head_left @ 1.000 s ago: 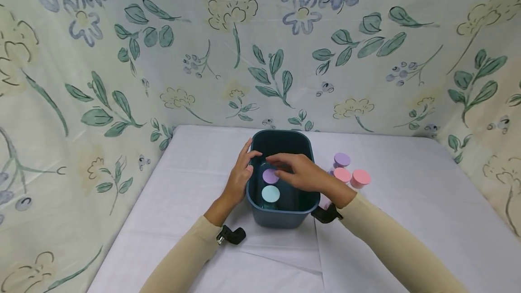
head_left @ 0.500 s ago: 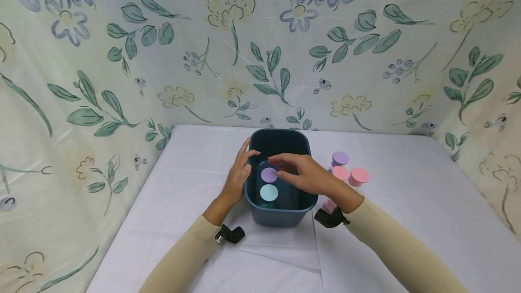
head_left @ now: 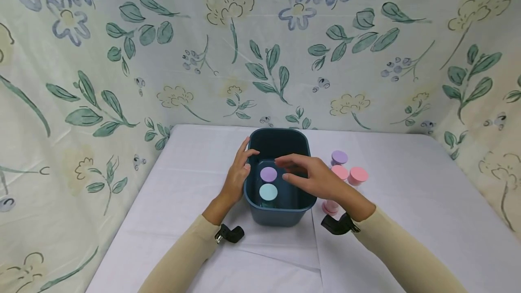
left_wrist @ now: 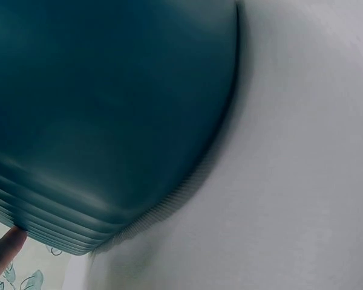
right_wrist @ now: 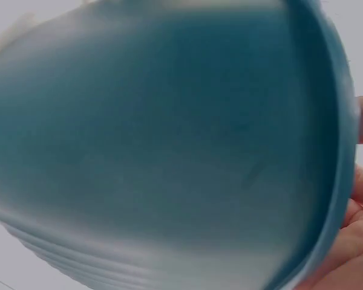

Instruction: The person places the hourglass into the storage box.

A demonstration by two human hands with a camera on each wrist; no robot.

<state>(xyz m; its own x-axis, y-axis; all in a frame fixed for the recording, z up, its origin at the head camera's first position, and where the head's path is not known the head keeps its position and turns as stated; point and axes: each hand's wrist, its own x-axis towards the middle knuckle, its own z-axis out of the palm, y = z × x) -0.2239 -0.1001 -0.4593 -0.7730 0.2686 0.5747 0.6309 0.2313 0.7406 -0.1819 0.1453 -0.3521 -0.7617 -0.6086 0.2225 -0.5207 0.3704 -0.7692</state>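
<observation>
Bin: dark teal, deep and round-cornered, standing upright on the white-covered table [head_left: 390,220], its wall [head_left: 281,218] facing the near side.
Jars inside: a purple-topped jar [head_left: 268,174] and, just nearer, a pale-blue-topped jar [head_left: 268,192], both in the left half of the bin.
Left hand [head_left: 236,177]: against the bin's left side, fingers spread, one bent over the rim; from the left wrist a fingertip [left_wrist: 12,238] shows on the outer wall.
Right hand [head_left: 308,175]: over the bin's opening from the right, fingers and thumb parted with nothing between them; the purple top lies just left of the fingertips.
Right of the bin: a purple lid [head_left: 339,157] farthest, a pink lid [head_left: 339,172] partly behind the right hand, a second pink lid [head_left: 358,175] just right of it, and a pink piece [head_left: 330,207] nearer.
Wrists: black cameras [head_left: 232,234] below beige sleeves' cuffs.
Far side: floral cloth [head_left: 220,80] hanging behind the table.
</observation>
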